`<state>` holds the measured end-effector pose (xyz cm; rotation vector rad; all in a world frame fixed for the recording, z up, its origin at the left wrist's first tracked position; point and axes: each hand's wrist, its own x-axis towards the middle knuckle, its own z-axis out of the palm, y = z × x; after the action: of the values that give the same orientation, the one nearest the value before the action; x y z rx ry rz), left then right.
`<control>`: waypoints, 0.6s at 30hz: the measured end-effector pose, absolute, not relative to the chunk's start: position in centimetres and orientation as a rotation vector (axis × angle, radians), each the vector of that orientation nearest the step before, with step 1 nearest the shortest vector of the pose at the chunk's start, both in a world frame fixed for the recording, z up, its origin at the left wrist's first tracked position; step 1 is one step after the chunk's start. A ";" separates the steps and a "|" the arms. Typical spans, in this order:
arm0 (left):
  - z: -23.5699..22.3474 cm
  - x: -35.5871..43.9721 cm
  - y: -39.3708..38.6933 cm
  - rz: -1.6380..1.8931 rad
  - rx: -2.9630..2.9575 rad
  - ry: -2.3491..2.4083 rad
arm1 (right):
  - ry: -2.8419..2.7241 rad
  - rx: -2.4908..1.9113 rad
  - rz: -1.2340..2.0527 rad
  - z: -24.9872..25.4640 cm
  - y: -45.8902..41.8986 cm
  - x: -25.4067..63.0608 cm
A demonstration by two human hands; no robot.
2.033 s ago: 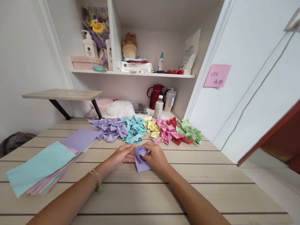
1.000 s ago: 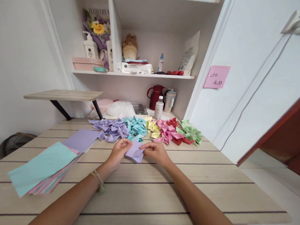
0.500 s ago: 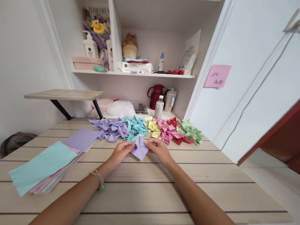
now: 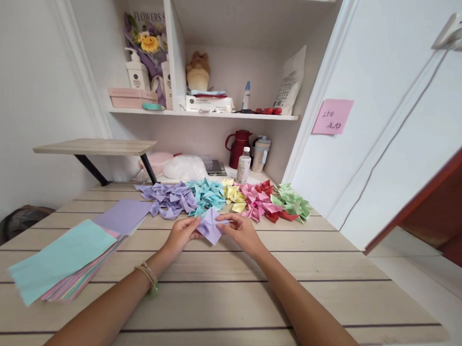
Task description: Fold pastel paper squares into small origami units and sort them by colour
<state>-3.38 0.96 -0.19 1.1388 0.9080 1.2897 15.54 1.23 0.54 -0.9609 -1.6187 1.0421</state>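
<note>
A purple folded origami paper [image 4: 210, 229] is held between my two hands above the slatted table [image 4: 221, 296]. My left hand [image 4: 183, 233] pinches its left corner, thumb on top. On the other side, my right hand [image 4: 239, 228] grips a flap at the right edge between thumb and fingers. Right behind the paper lie heaps of folded pieces: purple ones [image 4: 173, 198], blue ones [image 4: 207, 194], yellow ones [image 4: 233, 192], pink ones [image 4: 257, 200] and green ones [image 4: 293, 201]. Some red pieces [image 4: 286, 216] lie among the pink and green.
To the left, a stack of coloured paper sheets [image 4: 62, 257] lies beside purple sheets [image 4: 123, 216]. A small raised wooden shelf [image 4: 95, 147] stands behind them. At the back are a clear bottle [image 4: 243, 166], a red jug [image 4: 238, 148] and a cup [image 4: 261, 155].
The right side flap of the purple paper is now pulled outward by my right hand. Both hands and the paper appear slightly further left, as the whole view has shifted a little.
</note>
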 end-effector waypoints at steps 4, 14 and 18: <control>-0.2 -3.5 0.9 1.277 1.165 0.922 | -1.587 -0.945 1.061 0.6 1.1 15.5; 0.1 -3.3 0.7 1.284 1.225 0.904 | -1.581 -0.947 1.065 0.7 1.3 15.5; 0.0 -3.4 0.9 1.310 1.204 0.868 | -1.623 -0.940 0.962 0.4 1.5 15.5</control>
<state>-3.40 0.86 -0.01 1.2040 0.8679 1.3098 15.51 1.55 0.41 -0.9398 -1.6225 0.9622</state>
